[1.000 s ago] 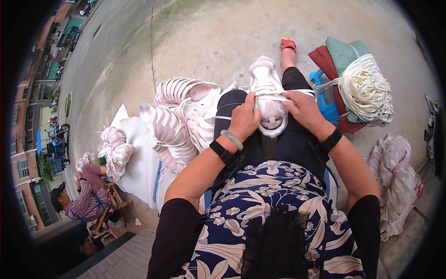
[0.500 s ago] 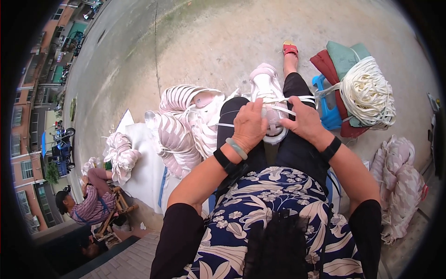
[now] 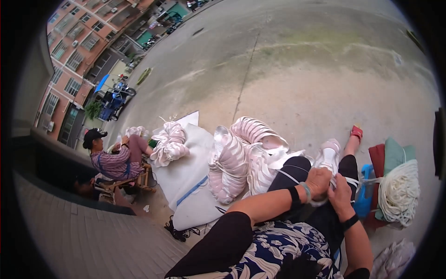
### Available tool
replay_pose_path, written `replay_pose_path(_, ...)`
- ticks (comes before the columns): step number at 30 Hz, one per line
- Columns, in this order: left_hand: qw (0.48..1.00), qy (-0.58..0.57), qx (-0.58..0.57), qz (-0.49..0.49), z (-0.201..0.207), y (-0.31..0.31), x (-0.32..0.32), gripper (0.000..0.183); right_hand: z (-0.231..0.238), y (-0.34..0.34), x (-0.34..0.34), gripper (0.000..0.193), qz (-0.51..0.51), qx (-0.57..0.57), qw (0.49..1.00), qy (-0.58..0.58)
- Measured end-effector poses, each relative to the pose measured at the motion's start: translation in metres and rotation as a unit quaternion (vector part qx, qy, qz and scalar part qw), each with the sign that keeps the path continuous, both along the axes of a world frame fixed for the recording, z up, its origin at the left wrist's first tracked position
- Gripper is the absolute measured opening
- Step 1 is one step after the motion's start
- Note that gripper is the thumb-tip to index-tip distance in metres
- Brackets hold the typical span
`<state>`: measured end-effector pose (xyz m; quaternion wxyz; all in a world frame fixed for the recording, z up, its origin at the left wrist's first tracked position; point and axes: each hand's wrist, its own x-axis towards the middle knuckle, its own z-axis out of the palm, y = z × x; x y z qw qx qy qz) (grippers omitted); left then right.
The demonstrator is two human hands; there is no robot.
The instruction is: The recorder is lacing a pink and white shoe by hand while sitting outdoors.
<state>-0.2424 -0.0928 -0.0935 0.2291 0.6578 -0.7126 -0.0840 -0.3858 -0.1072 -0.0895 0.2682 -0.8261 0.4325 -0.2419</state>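
Observation:
A pink and white shoe upper (image 3: 329, 152) lies between my knees, its toe end facing away from me. My left hand (image 3: 318, 181) is closed over its near part, fingers pinched at a white lace. Beside it, almost touching, my right hand (image 3: 340, 195) has its thumb and fingers pressed together on a lace too. The fingertips partly cover the lacing, so the eyelets are hidden. A thick hank of white shoelaces (image 3: 399, 193) hangs at my right, and a loose lace runs from it across my right knee.
Bundles of stacked shoe uppers (image 3: 227, 165) lie left of my knee, by a white sheet (image 3: 179, 139). A blue stool (image 3: 364, 189) with red and green cloth (image 3: 398, 151) stands right. Another person (image 3: 111, 156) sits far left near another bundle (image 3: 169, 143). Black cords (image 3: 180, 231) lie below the sheet.
The view has swung to the left, showing more of the seated person and the yard. My hands have come closer together over the shoe upper, and my fingers have closed.

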Motion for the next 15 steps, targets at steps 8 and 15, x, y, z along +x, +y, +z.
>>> replay_pose_path(8,0.997,0.007,0.078,0.017,0.010,-0.009,-0.006,0.015,-0.011,-0.012,-0.001,0.039,-0.002,-0.011,1.000,-0.028)
replay_pose_path(15,0.996,0.036,0.080,-0.015,0.011,-0.012,-0.007,0.018,-0.010,-0.009,-0.004,0.038,-0.026,0.036,0.998,-0.054)
